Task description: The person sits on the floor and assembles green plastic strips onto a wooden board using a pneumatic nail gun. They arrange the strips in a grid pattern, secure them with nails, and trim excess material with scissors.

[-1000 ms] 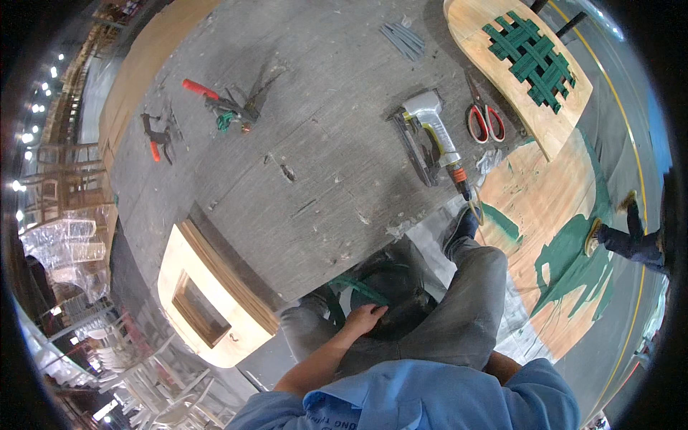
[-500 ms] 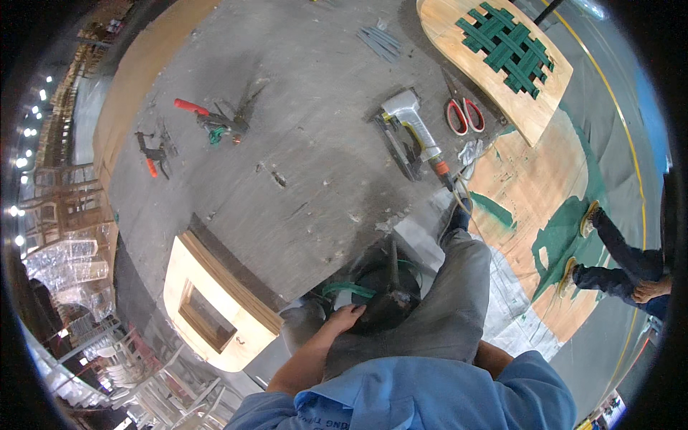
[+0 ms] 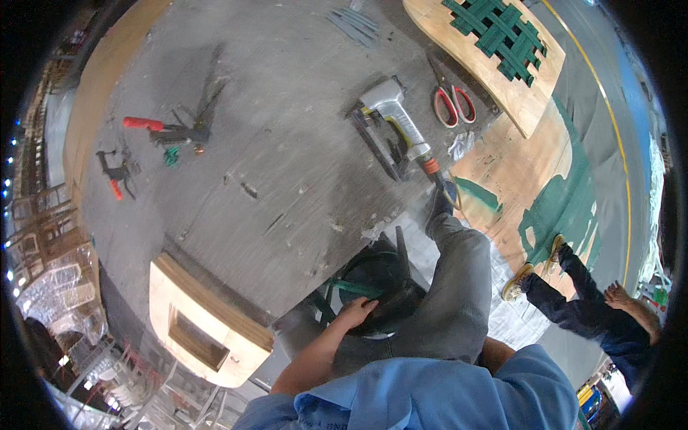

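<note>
Workshop with grey scuffed table [image 3: 287, 165]: left hand [image 3: 356, 313] lies flat, fingers closed, on black round seat with green webbing [image 3: 373, 287] at 6 o'clock, right hand unseen, silver staple gun [image 3: 394, 115] unused at 1 o'clock, webbing apparently unfinished.

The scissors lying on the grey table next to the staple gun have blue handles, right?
Not quite. The head view shows the scissors with red handles, not blue. They do lie on the grey table, next to the staple gun.
</note>
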A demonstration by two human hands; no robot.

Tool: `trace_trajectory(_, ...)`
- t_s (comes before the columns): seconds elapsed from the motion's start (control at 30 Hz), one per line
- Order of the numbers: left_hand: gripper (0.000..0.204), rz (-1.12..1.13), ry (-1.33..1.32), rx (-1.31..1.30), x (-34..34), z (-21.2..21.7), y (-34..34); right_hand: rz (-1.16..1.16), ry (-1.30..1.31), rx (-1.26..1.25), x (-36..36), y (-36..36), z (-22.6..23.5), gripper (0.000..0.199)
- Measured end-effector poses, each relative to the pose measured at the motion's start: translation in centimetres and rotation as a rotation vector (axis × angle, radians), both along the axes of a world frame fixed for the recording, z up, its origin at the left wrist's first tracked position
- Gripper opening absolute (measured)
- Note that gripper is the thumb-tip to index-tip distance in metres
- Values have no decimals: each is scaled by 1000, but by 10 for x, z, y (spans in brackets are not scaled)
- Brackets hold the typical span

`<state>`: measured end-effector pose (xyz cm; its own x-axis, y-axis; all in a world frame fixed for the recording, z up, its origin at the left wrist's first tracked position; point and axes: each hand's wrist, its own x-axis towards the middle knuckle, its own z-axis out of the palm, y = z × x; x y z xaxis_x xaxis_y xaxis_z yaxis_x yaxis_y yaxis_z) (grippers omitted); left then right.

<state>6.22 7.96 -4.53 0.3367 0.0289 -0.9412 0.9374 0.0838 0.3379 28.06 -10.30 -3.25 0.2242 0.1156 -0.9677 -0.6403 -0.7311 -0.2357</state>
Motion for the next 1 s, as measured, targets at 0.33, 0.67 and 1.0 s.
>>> trace_trajectory(0.33, 55, 159, -103, 503, 33, -19, -27, -54, -66, 45, 4, 3, -33, 45)
trace_trajectory(0.67, 43, 566, -282, 782, 10, -60, -59, -159, -220, 240, 52, -26, -100, 46)
trace_trajectory(1.0, 26, 1307, -841, 705, -69, 44, -84, -168, -732, 466, 135, -28, -119, 46)
